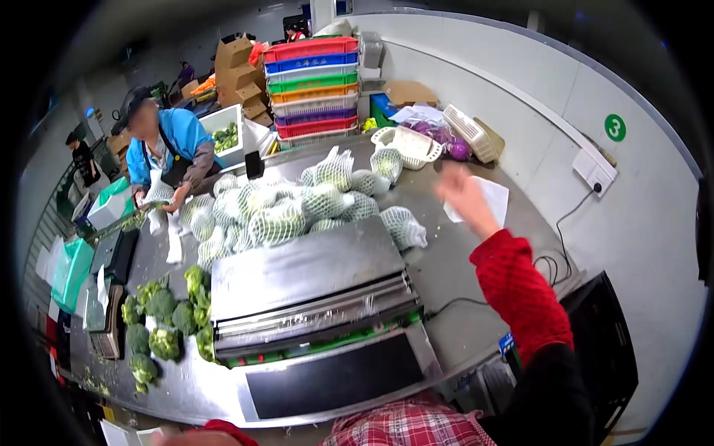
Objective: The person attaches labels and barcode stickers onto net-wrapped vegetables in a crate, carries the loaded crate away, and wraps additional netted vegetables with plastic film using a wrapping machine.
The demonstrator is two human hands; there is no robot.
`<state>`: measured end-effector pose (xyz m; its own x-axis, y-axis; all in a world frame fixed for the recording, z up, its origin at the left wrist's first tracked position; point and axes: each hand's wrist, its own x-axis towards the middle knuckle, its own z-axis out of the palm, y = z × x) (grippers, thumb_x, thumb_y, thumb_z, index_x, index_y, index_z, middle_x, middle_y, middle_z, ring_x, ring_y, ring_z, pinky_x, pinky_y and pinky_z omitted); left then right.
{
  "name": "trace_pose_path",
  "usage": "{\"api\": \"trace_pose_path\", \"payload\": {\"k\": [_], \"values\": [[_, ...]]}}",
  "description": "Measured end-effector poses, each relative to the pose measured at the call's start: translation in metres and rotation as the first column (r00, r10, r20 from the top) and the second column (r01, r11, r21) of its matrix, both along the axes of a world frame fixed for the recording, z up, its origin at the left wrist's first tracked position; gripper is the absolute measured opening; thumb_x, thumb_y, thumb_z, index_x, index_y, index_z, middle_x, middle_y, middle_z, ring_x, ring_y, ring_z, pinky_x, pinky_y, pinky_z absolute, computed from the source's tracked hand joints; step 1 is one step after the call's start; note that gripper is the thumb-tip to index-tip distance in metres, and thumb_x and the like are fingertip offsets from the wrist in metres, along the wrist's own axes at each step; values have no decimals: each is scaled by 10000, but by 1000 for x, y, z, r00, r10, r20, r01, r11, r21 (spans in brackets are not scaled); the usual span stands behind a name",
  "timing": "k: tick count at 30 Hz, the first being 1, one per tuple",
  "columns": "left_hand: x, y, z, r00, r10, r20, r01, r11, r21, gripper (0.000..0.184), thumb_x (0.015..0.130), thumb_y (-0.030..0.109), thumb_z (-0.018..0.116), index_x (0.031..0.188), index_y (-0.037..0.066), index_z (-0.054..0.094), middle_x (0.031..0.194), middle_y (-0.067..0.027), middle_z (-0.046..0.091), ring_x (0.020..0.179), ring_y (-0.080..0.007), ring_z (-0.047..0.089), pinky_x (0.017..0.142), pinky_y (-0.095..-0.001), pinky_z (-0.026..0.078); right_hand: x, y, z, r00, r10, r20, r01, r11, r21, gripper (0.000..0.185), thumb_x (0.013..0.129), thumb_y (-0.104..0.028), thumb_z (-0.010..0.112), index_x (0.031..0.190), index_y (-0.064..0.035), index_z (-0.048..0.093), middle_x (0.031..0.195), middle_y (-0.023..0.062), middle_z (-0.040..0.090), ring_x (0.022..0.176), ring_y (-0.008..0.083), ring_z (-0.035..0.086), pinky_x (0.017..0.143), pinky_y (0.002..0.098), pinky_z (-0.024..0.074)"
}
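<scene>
My right hand (465, 196) is raised over the right part of the metal table, beside a white paper sheet (487, 202); motion blurs its fingers. At the bottom edge, my left hand (195, 438) is only partly visible, its fingers hidden. Between my arms stands a metal wrapping machine (312, 275) with a black front plate (335, 377). Behind it lies a heap of produce in white foam nets (279, 223). One netted piece (402, 227) rests by the machine's right rear corner. Bare broccoli heads (164, 344) lie left of the machine.
Across the table a co-worker (178, 137) handles a netted piece. Stacked coloured crates (312, 88) stand at the back. White baskets (407, 146) and purple produce (460, 149) sit at the back right. A scale (108, 323) is at left; a cable (457, 301) crosses the right side.
</scene>
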<state>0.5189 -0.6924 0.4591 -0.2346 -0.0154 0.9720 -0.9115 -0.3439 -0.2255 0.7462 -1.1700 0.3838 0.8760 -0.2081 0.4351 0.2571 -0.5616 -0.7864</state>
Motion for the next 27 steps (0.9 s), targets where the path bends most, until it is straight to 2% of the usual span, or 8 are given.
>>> {"api": "trace_pose_path", "payload": {"k": [2, 3, 6, 10, 12, 18, 20, 27], "values": [[1, -23, -22, 627, 250, -738, -16, 951, 308, 477, 980, 395, 415, 1175, -16, 559, 1197, -286, 560, 1093, -404, 561, 921, -492, 456, 43, -60, -98, 895, -231, -382, 163, 966, -203, 761, 730, -541, 753, 1147, 73, 582, 860, 168, 640, 746, 220, 632, 658, 353, 509], [24, -38, -30, 655, 207, -727, 32, 953, 300, 474, 954, 384, 475, 1131, -46, 566, 1202, -271, 563, 1071, -395, 570, 914, -489, 454, 54, -72, -124, 850, -179, -496, 131, 983, -130, 845, 713, -563, 757, 1194, 104, 558, 843, 152, 657, 633, 231, 612, 595, 364, 504], [57, -78, -55, 542, 194, -817, 130, 942, 309, 429, 897, 334, 566, 1080, -51, 613, 1091, -257, 608, 1010, -400, 589, 888, -494, 465, 78, -70, -193, 756, -270, -597, 377, 925, 58, 1117, 670, -608, 769, 1348, 179, 359, 1364, 356, 434, 1315, 378, 437, 1084, 400, 359], [97, -122, -65, 453, 266, -851, 239, 883, 403, 375, 776, 153, 702, 1082, -47, 619, 1162, -272, 597, 958, -386, 611, 839, -449, 500, 113, -58, -213, 716, 27, -698, 294, 895, 336, 1070, 683, -530, 805, 1337, 187, 355, 1287, 293, 532, 1143, 343, 580, 957, 385, 465], [109, -141, -77, 350, 305, -886, 250, 881, 402, 374, 758, 127, 720, 1074, -46, 624, 1168, -267, 598, 959, -379, 616, 836, -431, 506, 137, -64, -246, 598, 485, -637, 162, 706, 690, 950, 704, -459, 818, 1295, 169, 420, 1229, 256, 579, 1051, 283, 625, 884, 363, 499], [131, -168, -89, 340, 290, -894, 174, 915, 363, 293, 757, 141, 753, 997, 5, 654, 1034, -205, 663, 848, -328, 663, 710, -375, 538, 157, -31, -259, 740, 364, -565, 7, 837, 548, 683, 744, -276, 818, 1212, 117, 511, 1129, 175, 638, 943, 227, 656, 800, 361, 538], [138, -171, -107, 238, 262, -935, 327, 885, 331, 389, 745, 216, 760, 1031, -27, 660, 1225, -239, 580, 951, -289, 616, 811, -362, 492, 152, -21, -248, 765, 215, -607, 95, 895, 437, 659, 723, -252, 828, 1188, 113, 536, 1096, 165, 656, 932, 225, 661, 832, 357, 530], [150, -185, -108, 63, -32, -998, 334, 943, -9, 218, 786, 46, 744, 977, -18, 662, 1189, -181, 626, 976, -265, 649, 805, -324, 534, 153, -46, -264, 836, 543, -73, 88, -3, 996, 373, 843, -184, 645, 1151, 24, 616, 1084, 126, 683, 980, 255, 664, 901, 387, 517]]}}
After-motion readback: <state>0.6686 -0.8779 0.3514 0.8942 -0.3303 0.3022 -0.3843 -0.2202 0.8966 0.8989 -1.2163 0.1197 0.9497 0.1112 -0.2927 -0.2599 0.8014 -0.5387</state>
